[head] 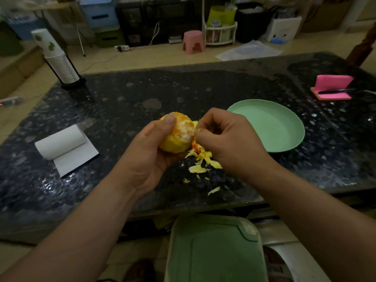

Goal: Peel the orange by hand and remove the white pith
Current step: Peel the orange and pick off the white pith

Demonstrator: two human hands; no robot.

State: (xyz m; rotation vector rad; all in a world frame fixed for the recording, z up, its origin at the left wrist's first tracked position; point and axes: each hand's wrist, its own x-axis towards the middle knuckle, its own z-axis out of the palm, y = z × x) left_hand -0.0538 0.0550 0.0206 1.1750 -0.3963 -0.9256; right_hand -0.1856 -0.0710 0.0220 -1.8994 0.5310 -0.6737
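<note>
My left hand [149, 151] grips a partly peeled orange [179, 137] above the dark speckled table [122, 110]. Its upper half shows pale flesh and white pith, while yellow rind still covers the lower half. My thumb lies over the top of the fruit. My right hand [225, 137] is curled at the orange's right side, and its fingertips pinch a small strip of peel [197, 130] at the fruit's edge. A heap of torn peel scraps [201, 161] lies on the table just below both hands.
A green plate [270, 125] sits right of my hands. A paper towel roll [61, 142] lies at the left, a stack of paper cups [59, 62] at the far left, a pink sponge with a dark utensil [333, 88] at the far right. A green stool [213, 251] stands below the table edge.
</note>
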